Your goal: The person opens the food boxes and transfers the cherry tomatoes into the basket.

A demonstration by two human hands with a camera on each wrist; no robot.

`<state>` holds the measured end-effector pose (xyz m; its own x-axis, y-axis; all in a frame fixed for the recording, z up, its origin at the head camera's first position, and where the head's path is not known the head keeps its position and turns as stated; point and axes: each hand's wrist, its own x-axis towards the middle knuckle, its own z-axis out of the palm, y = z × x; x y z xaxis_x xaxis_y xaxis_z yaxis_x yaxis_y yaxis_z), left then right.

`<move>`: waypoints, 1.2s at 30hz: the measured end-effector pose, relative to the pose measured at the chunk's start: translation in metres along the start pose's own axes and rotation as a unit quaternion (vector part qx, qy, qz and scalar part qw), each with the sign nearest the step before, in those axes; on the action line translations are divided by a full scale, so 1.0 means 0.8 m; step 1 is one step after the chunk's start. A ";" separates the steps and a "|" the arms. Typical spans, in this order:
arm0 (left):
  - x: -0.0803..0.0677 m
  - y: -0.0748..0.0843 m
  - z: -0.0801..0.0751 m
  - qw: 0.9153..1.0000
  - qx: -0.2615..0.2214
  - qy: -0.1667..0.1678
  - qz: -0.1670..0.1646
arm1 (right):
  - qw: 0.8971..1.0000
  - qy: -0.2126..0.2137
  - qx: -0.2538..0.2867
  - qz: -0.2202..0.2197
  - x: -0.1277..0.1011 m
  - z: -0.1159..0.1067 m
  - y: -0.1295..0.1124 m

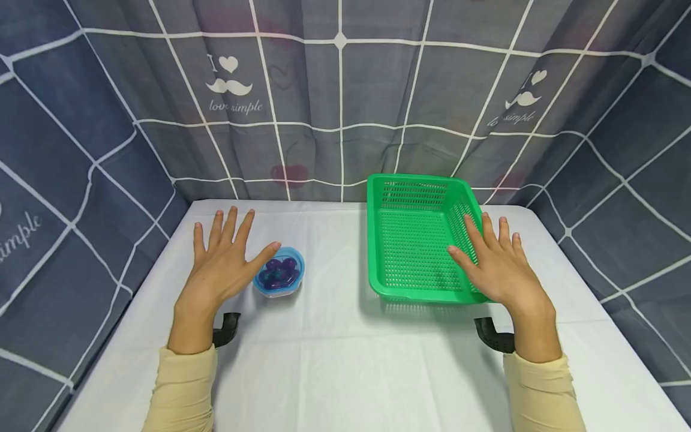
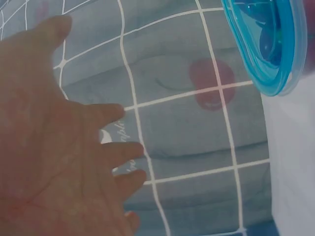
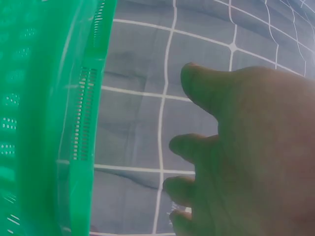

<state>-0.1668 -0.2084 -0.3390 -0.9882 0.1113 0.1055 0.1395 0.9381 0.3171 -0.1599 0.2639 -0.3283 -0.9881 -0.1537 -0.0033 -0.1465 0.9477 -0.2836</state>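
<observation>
My left hand (image 1: 220,264) hovers with fingers spread at the left of the table, holding nothing. Its thumb tip overlaps the edge of a small clear container with a blue lid (image 1: 294,287) in the head view; dark purple round things show inside. In the left wrist view the blue-rimmed lid (image 2: 283,81) is at the upper right, apart from the fingers. My right hand (image 1: 502,270), also spread and holding nothing, is over the right side of a green plastic basket (image 1: 415,240). The right wrist view has the basket's slotted wall (image 3: 81,128) left of the fingertips.
A white cloth covers the table (image 1: 335,372). Grey checked curtain (image 1: 372,84) hangs behind it and along both sides, close to the table's edges. Dark wrist mounts (image 1: 493,336) stick out on the inner side of each wrist.
</observation>
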 end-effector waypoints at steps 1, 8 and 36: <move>0.001 -0.001 0.001 1.000 -0.006 0.003 0.003 | 1.000 0.005 0.001 -0.003 0.001 0.001 -0.001; 0.007 -0.007 0.003 0.997 -0.078 0.017 0.022 | 0.999 0.035 0.005 -0.032 0.006 0.008 -0.017; -0.011 -0.068 0.097 0.922 -0.362 0.084 0.107 | 0.949 0.159 0.010 -0.270 0.045 0.084 -0.172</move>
<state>-0.1704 -0.2346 -0.4301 -0.9176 0.1587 0.3645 0.3967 0.4288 0.8116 -0.1722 0.1090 -0.3534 -0.7333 -0.5214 0.4364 -0.6389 0.7479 -0.1800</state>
